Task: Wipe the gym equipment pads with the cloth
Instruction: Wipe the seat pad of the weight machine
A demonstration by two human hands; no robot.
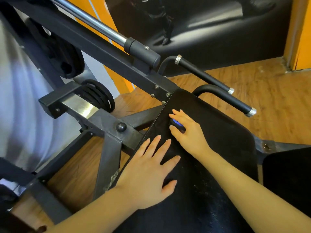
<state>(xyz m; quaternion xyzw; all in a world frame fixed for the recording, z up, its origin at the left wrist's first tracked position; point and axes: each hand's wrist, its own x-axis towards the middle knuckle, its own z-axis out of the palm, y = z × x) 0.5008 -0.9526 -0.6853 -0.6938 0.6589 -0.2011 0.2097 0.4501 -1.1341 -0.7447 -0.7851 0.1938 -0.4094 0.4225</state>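
Observation:
A black padded bench pad (pixel 223 132) runs from the bottom middle up to the centre. My left hand (pixel 149 169) lies flat on the pad's left edge with its fingers spread and straight, holding nothing. My right hand (pixel 188 130) rests further up the pad, near its top left edge. Between its thumb and fingers it holds a small dark wad with a blue patch, which looks like the cloth (pixel 177 124). Most of the cloth is hidden under the hand and blends with the black pad.
The machine's dark steel frame (pixel 107 125) and a chrome bar (pixel 94 21) cross on the left, with weight plates (pixel 99 95) behind. Two black handles (pixel 223 96) stick out beyond the pad's top. A second black pad (pixel 287 179) sits at the right, over a wooden floor (pixel 277 91).

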